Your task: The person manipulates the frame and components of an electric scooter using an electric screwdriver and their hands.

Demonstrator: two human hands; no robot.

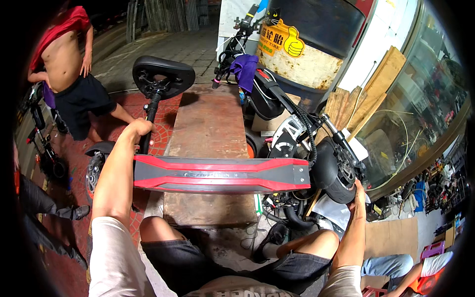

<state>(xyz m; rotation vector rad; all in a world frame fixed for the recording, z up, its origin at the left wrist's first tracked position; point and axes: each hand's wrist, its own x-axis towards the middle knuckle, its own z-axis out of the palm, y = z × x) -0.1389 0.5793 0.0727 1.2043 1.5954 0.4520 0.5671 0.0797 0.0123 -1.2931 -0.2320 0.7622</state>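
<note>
An electric scooter's deck, black with red stripes, lies crosswise in front of me above a wooden bench. My left hand is closed around the seat post, below the black saddle. On the other side, my right hand grips the outer edge of the front wheel; the wheel partly hides its fingers. The folded stem and handlebar reach away from me, with a purple cloth draped on them. The rear wheel shows partly behind my left forearm.
A rusty drum and leaning wood planks stand at the far right, beside a glass panel. A shirt-lifting person stands at the left near another scooter. Other people's legs show lower right.
</note>
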